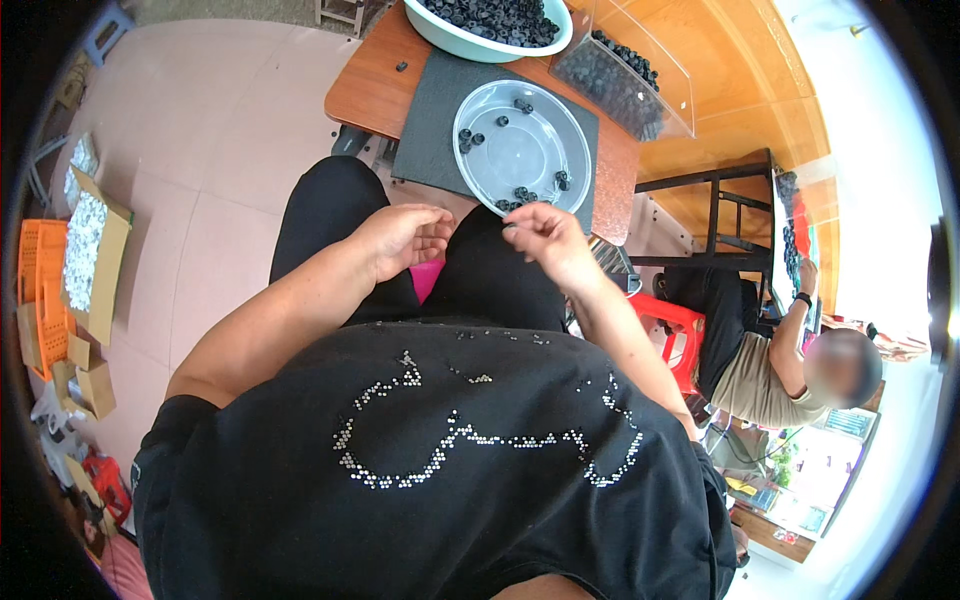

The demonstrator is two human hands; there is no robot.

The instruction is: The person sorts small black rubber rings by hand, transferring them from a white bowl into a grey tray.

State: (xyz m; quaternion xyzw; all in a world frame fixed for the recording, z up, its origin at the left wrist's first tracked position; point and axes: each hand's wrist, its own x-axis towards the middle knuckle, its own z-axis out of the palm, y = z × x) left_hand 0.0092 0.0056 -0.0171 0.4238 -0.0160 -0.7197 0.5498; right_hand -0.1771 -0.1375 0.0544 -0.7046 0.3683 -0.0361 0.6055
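Observation:
My left hand (408, 240) hovers over my lap, its fingers loosely curled but apart from the thumb, with nothing visible in the palm. Just below the near rim of a clear round plastic basin (522, 150), my right hand (548, 242) pinches thumb against forefinger. A small dark piece (511, 227) shows at those fingertips, partly hidden. Several small black round plastic parts (472, 140) lie scattered in the basin, with more of them (520, 197) close to its near rim. The basin rests on a dark grey mat (430, 130).
A pale green tub (450, 40) full of black parts stands at the table's far side, beside a clear bin (625, 90) of similar parts. One loose part (402, 67) lies on the wooden table (375, 70). At right, another person (770, 370) sits on a red stool (670, 325). Boxes (100, 260) line the left.

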